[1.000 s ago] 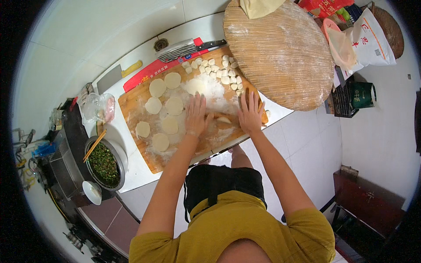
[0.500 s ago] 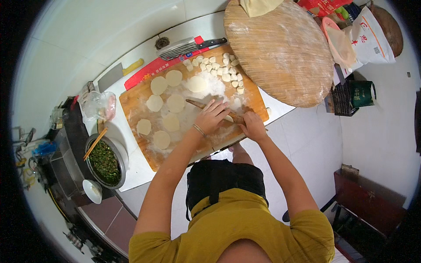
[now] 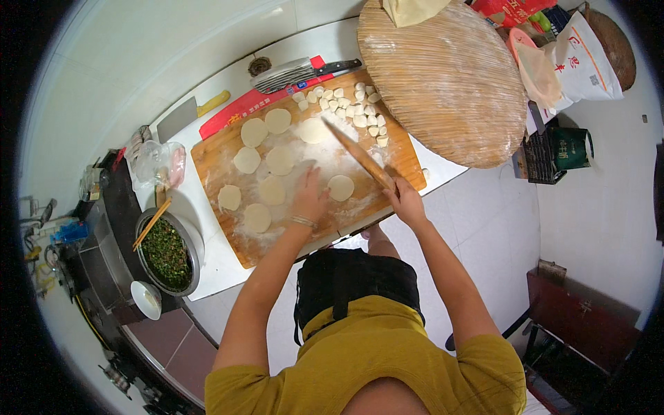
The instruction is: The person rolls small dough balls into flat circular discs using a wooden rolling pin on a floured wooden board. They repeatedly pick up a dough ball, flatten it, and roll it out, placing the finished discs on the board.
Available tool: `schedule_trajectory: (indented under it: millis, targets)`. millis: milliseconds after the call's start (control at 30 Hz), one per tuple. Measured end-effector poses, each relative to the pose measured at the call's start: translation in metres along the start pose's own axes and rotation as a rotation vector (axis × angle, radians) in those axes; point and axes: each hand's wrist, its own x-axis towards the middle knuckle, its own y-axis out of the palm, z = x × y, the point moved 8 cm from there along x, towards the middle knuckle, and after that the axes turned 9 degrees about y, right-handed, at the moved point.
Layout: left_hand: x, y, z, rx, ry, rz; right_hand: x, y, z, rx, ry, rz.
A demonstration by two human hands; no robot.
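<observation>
A tapered wooden rolling pin (image 3: pixel 358 153) slants over the floured wooden board (image 3: pixel 228 238). Its near end is wrapped in the fingers of my right hand (image 3: pixel 406 202). Just left of the pin lies a small flat round of dough (image 3: pixel 341 187). My left hand (image 3: pixel 309 198), smeared by motion, is beside that round with its fingers stretched out and nothing visible in them. Several rolled dough wrappers (image 3: pixel 258 218) are spread over the board's left half. At its far side, many small dough pieces (image 3: pixel 346 104) lie by loose flour (image 3: pixel 330 142), with another wrapper (image 3: pixel 313 131) on the flour.
A large round woven tray (image 3: pixel 443 83) overlaps the board's far right corner. Behind the board lie a black-handled knife (image 3: pixel 287 75) and a cleaver (image 3: pixel 177 119). To the left, a metal bowl of chopped green filling (image 3: pixel 192 257) carries chopsticks (image 3: pixel 152 225), near a white bowl (image 3: pixel 146 300).
The rolling pin has come off the dough round and swung up at its far end, held in my right hand alone. My left hand has let go of the pin and moved left.
</observation>
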Motion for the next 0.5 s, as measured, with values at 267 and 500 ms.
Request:
schedule_trajectory:
  millis: [267,500]
  targets:
    - [-0.021,-0.002,0.004,0.350,0.157,0.129,-0.001,0.044,0.034,-0.388,-0.443,0.039]
    - [0.021,0.002,0.007,0.347,0.134,0.111,0.022,0.022,0.037,-0.454,-0.251,-0.254]
